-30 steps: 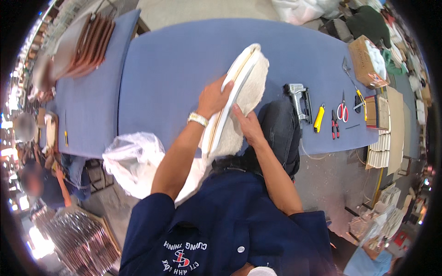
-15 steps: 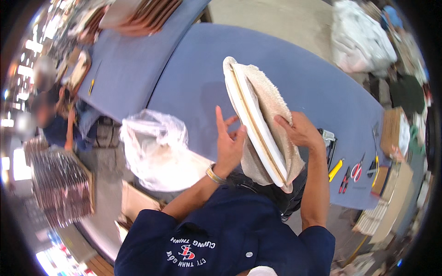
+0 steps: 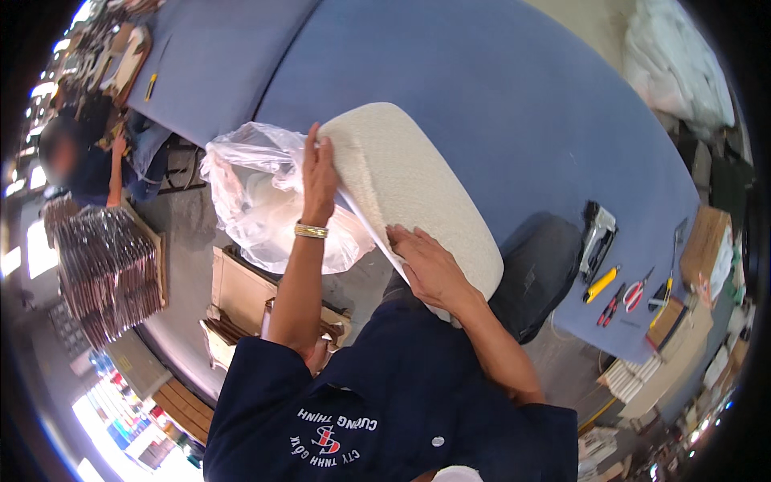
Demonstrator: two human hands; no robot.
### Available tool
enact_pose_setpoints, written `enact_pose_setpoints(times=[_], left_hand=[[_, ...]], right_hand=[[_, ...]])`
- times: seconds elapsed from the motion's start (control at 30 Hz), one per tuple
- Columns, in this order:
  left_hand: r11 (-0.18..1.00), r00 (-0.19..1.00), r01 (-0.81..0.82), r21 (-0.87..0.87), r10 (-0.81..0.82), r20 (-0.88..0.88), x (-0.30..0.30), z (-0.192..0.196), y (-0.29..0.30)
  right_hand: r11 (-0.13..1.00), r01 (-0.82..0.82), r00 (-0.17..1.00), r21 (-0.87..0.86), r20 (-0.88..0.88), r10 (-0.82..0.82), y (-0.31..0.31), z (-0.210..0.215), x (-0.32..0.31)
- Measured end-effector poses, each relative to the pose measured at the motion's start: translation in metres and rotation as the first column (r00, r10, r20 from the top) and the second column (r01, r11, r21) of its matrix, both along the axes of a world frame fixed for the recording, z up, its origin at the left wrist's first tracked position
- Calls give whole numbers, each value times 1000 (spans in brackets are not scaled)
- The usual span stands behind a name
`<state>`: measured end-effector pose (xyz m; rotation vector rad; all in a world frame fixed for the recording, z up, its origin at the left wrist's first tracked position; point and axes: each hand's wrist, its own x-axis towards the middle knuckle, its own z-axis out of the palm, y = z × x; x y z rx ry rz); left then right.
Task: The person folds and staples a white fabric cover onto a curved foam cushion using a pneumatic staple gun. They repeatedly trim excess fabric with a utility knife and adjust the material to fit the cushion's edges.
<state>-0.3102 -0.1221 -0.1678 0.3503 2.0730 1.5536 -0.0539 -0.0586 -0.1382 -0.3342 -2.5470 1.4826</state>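
Note:
A seat pad (image 3: 426, 189) with a beige, fleecy fabric cover rests tilted at the table's near edge, over my lap. Along its left side a strip of white padding shows beneath the fabric. My left hand (image 3: 320, 183) grips the pad's far left corner, its fingers pointing up along the edge. Lower on that same edge, my right hand (image 3: 430, 263) lies over the cover with its fingers bent at the fabric's margin; the fingertips are partly hidden.
A clear plastic bag (image 3: 265, 193) with pale pieces stands left of the pad. On the blue table (image 3: 546, 120) at right lie a staple gun (image 3: 597, 237), a yellow cutter (image 3: 602, 283), pliers (image 3: 610, 305) and scissors (image 3: 638, 294). A co-worker (image 3: 88, 161) sits far left.
The pad has turned from edge-on to fabric face up and tipped leftward. My left hand has gone from spread fingers to the pad's far corner; my right hand has shifted to its left edge.

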Motion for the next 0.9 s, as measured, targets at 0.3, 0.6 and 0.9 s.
enact_pose_setpoints(times=[0.3, 0.6, 0.9], left_hand=[[942, 879, 266, -205, -324, -351, -9, 36, 59], [902, 677, 275, -332, -427, -600, -15, 38, 95], [845, 723, 494, -206, -530, -443, -54, 28, 59]], right_hand=[[821, 511, 833, 254, 87, -546, 86, 40, 18], [716, 506, 834, 481, -60, -549, 128, 71, 17], [783, 492, 845, 382, 8, -535, 137, 79, 1]])
